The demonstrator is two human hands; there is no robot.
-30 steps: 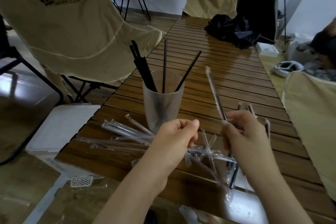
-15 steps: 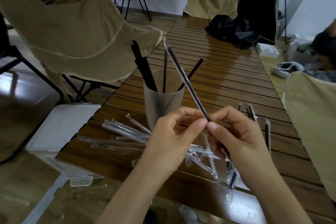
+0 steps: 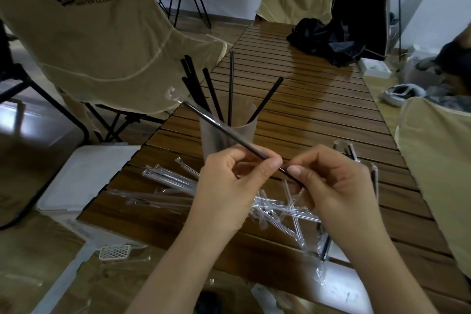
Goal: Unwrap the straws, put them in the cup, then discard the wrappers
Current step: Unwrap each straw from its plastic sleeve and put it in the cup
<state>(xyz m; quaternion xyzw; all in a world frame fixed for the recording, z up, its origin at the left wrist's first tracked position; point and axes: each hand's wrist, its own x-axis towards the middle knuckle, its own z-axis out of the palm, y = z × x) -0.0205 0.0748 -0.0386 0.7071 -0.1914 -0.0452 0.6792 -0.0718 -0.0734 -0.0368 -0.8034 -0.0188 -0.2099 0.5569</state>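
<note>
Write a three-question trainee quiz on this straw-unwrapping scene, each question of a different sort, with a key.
1. True or false: both the left hand and the right hand pinch the wrapped straw.
2. Where do the unwrapped black straws stand? A) in the cup B) flat on the table C) on the chair
3. Fill in: the loose clear wrapper end sticks out at the straw's ____ tip, away from the hands.

Key: 1 true; 2 A; 3 far.

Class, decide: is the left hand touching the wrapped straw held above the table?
Touching. The head view shows the left hand pinching the wrapped straw between thumb and forefinger, with the right hand pinching it just beside.
</note>
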